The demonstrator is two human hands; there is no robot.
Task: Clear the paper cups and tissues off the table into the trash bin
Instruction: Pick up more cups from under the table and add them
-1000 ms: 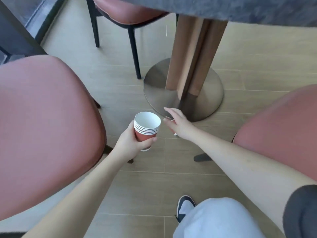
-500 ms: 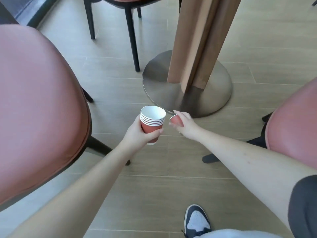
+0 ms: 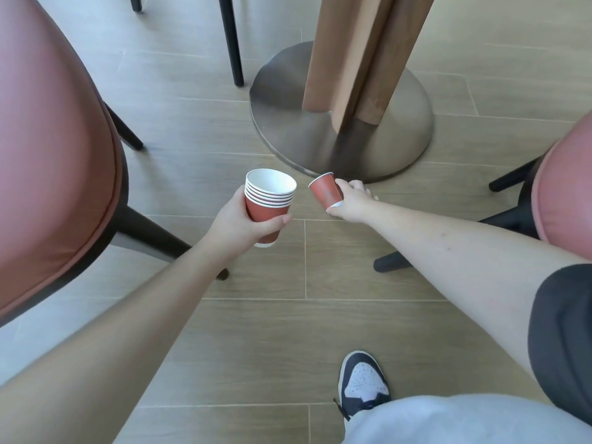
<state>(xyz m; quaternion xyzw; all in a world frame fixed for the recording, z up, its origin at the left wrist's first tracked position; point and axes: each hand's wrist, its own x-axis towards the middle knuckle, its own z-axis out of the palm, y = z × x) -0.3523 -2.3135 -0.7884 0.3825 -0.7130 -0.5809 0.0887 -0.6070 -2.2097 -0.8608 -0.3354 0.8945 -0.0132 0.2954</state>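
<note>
Item: stack of cups (image 3: 269,200), upright in my left hand (image 3: 238,227), fingers wrapped round it. Single cup (image 3: 326,190), tilted, pinched by my right hand (image 3: 352,203) above the floor. I'd level it, mouth up, then nest it squarely

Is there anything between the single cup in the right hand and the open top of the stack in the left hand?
Nothing visible: only bare floor shows in the gap between the single cup and the stack.
</note>
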